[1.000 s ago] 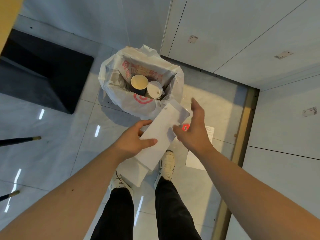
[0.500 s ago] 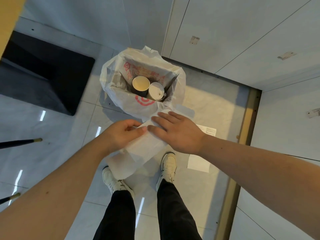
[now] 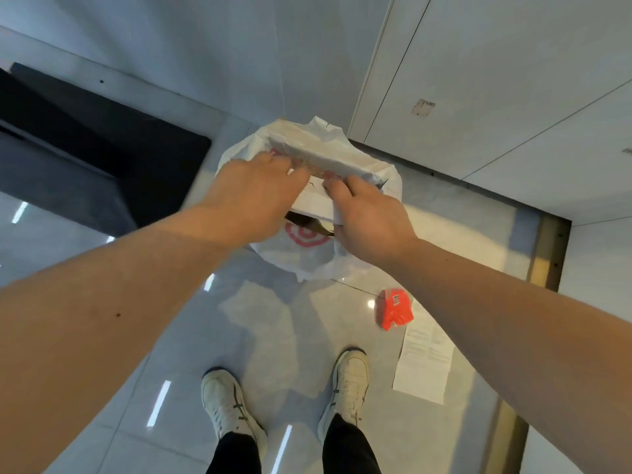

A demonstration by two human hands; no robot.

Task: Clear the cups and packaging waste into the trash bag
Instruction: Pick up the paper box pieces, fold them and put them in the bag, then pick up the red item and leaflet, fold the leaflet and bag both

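Observation:
A white plastic trash bag (image 3: 304,258) with a red logo stands open on the floor by the wall. Both hands hold a white paper package (image 3: 316,198) flat over the bag's mouth. My left hand (image 3: 253,193) grips its left end, fingers curled over the far edge. On the right, my right hand (image 3: 367,217) presses down on the near end. The cups inside the bag are hidden under the package and my hands.
A small red packet (image 3: 393,309) and a white printed paper sheet (image 3: 424,364) lie on the glossy tile floor to the right of my shoes (image 3: 349,381). A black mat (image 3: 102,162) lies at the left. White wall panels rise behind the bag.
Both hands carried the white package forward from above my shoes to the bag's mouth. The cups are now covered. The red packet on the floor has come into sight.

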